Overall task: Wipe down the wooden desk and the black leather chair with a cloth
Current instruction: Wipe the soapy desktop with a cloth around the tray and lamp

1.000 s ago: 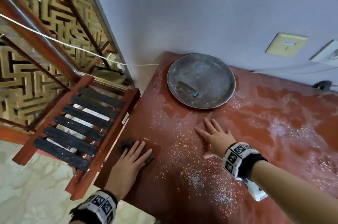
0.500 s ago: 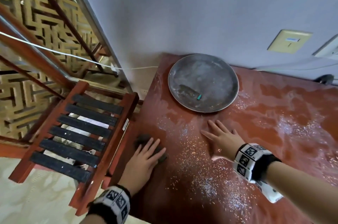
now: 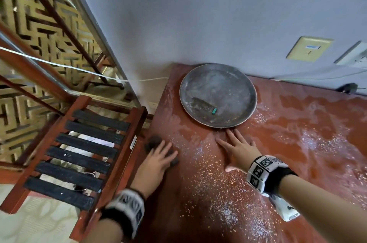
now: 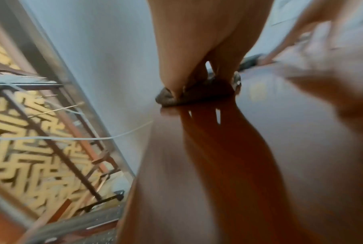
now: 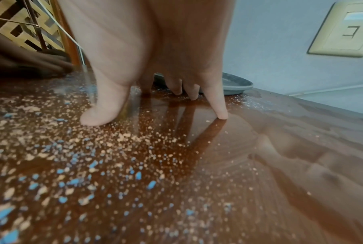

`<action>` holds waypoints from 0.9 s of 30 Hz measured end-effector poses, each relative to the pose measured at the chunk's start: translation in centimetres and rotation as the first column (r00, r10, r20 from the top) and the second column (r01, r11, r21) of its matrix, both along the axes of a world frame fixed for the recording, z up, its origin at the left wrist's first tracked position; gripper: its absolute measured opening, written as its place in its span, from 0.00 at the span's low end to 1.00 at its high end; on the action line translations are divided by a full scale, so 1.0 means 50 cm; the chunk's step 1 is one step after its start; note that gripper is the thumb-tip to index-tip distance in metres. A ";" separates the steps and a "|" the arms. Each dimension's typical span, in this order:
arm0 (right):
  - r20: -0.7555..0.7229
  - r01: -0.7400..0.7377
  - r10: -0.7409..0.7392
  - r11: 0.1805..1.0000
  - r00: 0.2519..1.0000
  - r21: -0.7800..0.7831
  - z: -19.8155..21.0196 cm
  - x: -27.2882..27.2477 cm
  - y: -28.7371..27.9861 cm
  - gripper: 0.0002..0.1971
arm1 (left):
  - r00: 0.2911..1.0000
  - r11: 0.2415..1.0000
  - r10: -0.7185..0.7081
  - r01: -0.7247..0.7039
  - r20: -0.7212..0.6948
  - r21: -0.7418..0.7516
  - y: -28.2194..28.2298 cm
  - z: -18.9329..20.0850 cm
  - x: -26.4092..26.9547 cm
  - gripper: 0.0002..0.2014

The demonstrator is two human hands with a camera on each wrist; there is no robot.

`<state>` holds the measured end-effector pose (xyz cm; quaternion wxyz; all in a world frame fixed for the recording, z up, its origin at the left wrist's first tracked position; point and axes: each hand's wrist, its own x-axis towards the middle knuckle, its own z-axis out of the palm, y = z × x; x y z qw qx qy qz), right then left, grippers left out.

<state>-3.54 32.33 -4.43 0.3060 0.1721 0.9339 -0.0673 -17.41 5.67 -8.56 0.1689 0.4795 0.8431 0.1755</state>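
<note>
The reddish wooden desk [image 3: 278,163] is strewn with pale and blue crumbs [image 5: 93,165] and dust smears. My left hand [image 3: 156,159] lies flat with straight fingers on a small dark cloth [image 3: 153,141] near the desk's left edge; the left wrist view shows the cloth [image 4: 168,99] pressed under the fingers. My right hand [image 3: 236,147] rests open and flat on the desk, fingertips close to the round tray. In the right wrist view the fingertips [image 5: 221,113] touch the wood. No black leather chair is in view.
A round grey metal tray [image 3: 218,76] with a small dark item and a teal piece [image 3: 213,111] sits against the wall. A red wooden rack with black slats [image 3: 79,153] stands left of the desk. A white cable [image 3: 59,64] and wall sockets [image 3: 309,48] are behind.
My left hand has slid the cloth forward along the desk's left edge, away from the front edge. The right hand stays flat, now nearer the tray.
</note>
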 end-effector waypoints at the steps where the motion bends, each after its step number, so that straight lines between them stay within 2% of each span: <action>1: -0.001 0.001 -0.001 1.000 1.000 0.000 0.001 -0.001 0.000 0.56 | 0.998 0.997 0.056 -0.054 0.031 -0.047 0.038 0.014 -0.041 0.21; 3: 0.003 0.001 -0.001 1.000 1.000 0.000 0.005 0.000 -0.001 0.55 | 0.985 0.980 0.129 -0.109 0.117 -0.165 0.083 0.034 -0.085 0.22; 4: 0.006 -0.001 0.001 1.000 1.000 -0.001 0.008 0.001 -0.002 0.55 | 0.984 0.976 0.132 -0.109 0.115 -0.190 0.084 0.039 -0.080 0.22; 9: 0.007 0.017 -0.017 1.000 1.000 -0.017 0.014 0.001 -0.003 0.54 | 0.983 0.999 0.043 -0.042 0.180 -0.010 -0.045 0.032 0.075 0.22; 10: 0.007 0.023 -0.023 0.999 1.000 -0.023 0.016 0.001 -0.004 0.53 | 0.979 1.000 0.026 -0.024 0.203 -0.012 -0.055 0.030 0.083 0.23; 12: 0.011 0.022 -0.022 0.999 1.000 -0.029 0.019 0.002 -0.005 0.53 | 0.971 0.999 0.018 -0.008 0.237 -0.042 -0.027 0.034 0.049 0.18; 16: 0.014 0.020 -0.019 0.999 1.000 -0.025 0.015 -0.001 -0.003 0.53 | 0.991 0.984 0.030 -0.007 0.127 -0.178 0.098 0.047 -0.058 0.22; 19: 0.019 0.015 -0.014 1.000 1.000 -0.024 0.015 0.000 -0.002 0.54 | 0.996 0.968 -0.017 0.037 0.082 -0.247 0.117 0.043 -0.054 0.24; 20: 0.019 0.015 -0.015 1.000 1.000 -0.025 0.015 0.001 -0.002 0.54 | 0.995 0.972 -0.047 0.066 0.087 -0.225 0.097 0.038 -0.035 0.25; 23: 0.006 0.021 -0.021 0.999 1.000 -0.028 0.011 -0.001 0.000 0.54 | 0.979 0.993 -0.120 0.120 0.167 0.005 0.019 0.024 0.016 0.24; 25: 0.009 0.023 -0.022 0.999 1.000 -0.030 0.012 -0.001 -0.001 0.54 | 0.969 0.990 -0.142 0.136 0.204 0.041 0.016 0.026 -0.005 0.22; 27: 0.008 0.024 -0.023 0.999 1.000 -0.030 0.012 0.001 -0.001 0.54 | 0.977 0.994 -0.105 0.101 0.183 0.031 0.058 0.039 -0.052 0.22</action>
